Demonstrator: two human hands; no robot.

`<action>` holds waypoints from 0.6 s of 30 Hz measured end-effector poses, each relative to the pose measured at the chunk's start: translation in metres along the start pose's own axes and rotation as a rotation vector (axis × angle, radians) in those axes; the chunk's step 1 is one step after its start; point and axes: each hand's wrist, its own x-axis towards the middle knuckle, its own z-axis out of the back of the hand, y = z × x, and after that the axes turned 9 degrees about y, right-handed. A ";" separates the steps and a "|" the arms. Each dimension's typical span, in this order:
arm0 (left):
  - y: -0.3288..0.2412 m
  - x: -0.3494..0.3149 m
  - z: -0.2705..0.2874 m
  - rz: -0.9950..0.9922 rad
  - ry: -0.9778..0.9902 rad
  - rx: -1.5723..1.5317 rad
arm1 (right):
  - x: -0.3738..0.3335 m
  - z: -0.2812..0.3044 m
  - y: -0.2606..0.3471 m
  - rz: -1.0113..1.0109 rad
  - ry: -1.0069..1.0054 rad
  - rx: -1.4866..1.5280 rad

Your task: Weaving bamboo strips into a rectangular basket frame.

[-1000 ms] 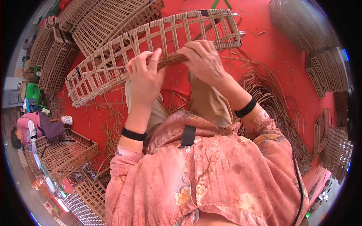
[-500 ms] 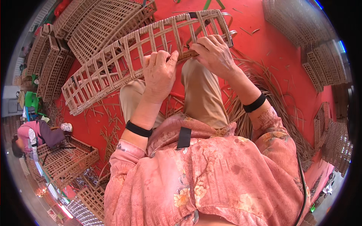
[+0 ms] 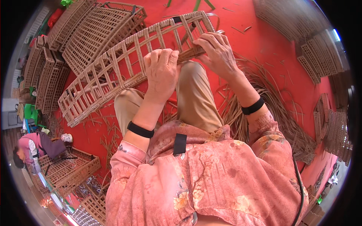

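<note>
A long, narrow woven wicker basket [image 3: 128,82] with an open lattice lies slanted across my knees, its right end higher in the picture. The fingers of my left hand [image 3: 162,71] curl over its near rail, around the middle. Closer to the right end, my right hand [image 3: 218,52] grips the same rail, thumb below and fingers over the top. A thin loose strip loops out at the basket's right end. Both palms, and whatever strip may be under the fingertips, are hidden.
A heap of long brown weaving strips [image 3: 271,101] lies on the red floor [image 3: 260,45] to my right. Finished baskets [image 3: 100,35] are stacked at the far left, with more stacks [image 3: 320,56] at the far right. A co-worker [image 3: 34,147] bends over another basket [image 3: 75,167] at left.
The basket has shifted left in view, and its left end has dropped lower. My right hand now sits closer to the basket's right end. Both hands keep hold.
</note>
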 end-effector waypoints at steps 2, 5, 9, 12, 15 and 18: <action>-0.002 0.002 -0.005 -0.007 0.004 0.021 | -0.004 -0.004 -0.006 -0.029 -0.031 -0.003; -0.008 0.007 -0.011 0.044 -0.072 -0.039 | -0.009 -0.002 -0.009 -0.072 -0.047 -0.003; -0.016 0.017 -0.008 0.033 0.045 0.012 | -0.003 0.004 -0.008 -0.062 0.009 -0.053; -0.024 0.021 -0.013 0.076 0.037 0.060 | 0.002 0.010 -0.009 -0.025 0.064 -0.026; -0.027 0.023 -0.017 0.086 0.005 0.108 | 0.004 0.009 -0.010 0.026 0.028 0.002; -0.030 0.025 -0.019 0.114 0.062 0.101 | 0.006 0.006 -0.014 0.063 0.065 0.005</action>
